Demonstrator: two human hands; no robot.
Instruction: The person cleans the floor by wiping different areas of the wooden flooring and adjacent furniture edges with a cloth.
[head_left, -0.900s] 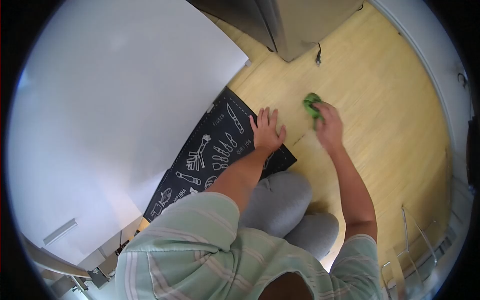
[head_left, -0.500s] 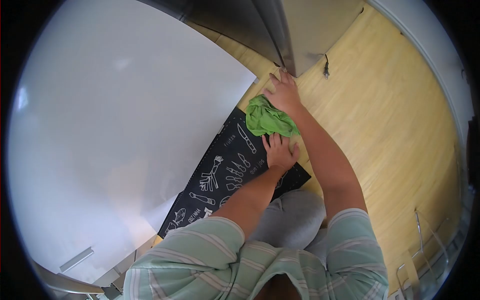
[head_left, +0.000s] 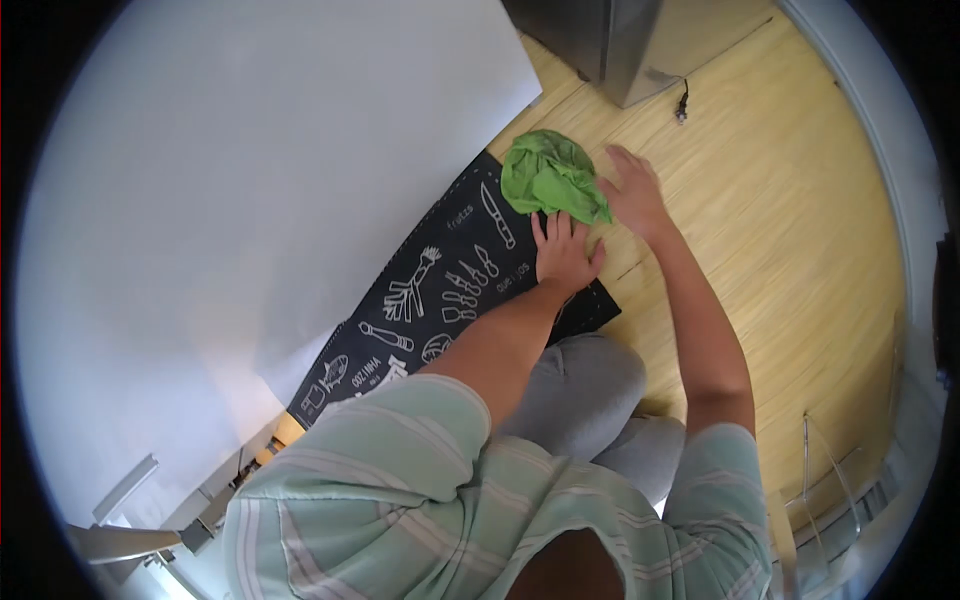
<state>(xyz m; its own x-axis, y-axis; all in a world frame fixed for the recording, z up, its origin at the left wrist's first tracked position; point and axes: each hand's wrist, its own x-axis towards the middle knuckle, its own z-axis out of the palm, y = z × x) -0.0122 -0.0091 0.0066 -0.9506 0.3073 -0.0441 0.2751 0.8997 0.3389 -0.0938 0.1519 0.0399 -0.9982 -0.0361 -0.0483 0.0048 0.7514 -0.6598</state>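
Observation:
A crumpled green cloth point(head_left: 550, 175) lies at the far corner of a black mat point(head_left: 450, 240) printed with white kitchen drawings, partly over the wooden floor. My left hand point(head_left: 567, 255) presses flat on the mat with its fingers spread, the fingertips meeting the cloth's near edge. Just right of the cloth, my right hand point(head_left: 634, 192) hovers slightly blurred, fingers apart, its fingertips close to the cloth's right edge. Nothing shows within its grasp. My knees point(head_left: 590, 390) rest at the mat's near right edge.
A large white panel point(head_left: 250, 200) fills the left side. A metallic appliance point(head_left: 650, 45) stands at the top, with a black plug point(head_left: 682, 108) on the floor beside it. A metal wire rack point(head_left: 815, 470) is at the lower right.
The cloth was bunched under my right hand on the floor, then spread at the mat's corner. My right hand has since moved back from beside the appliance to the cloth's right.

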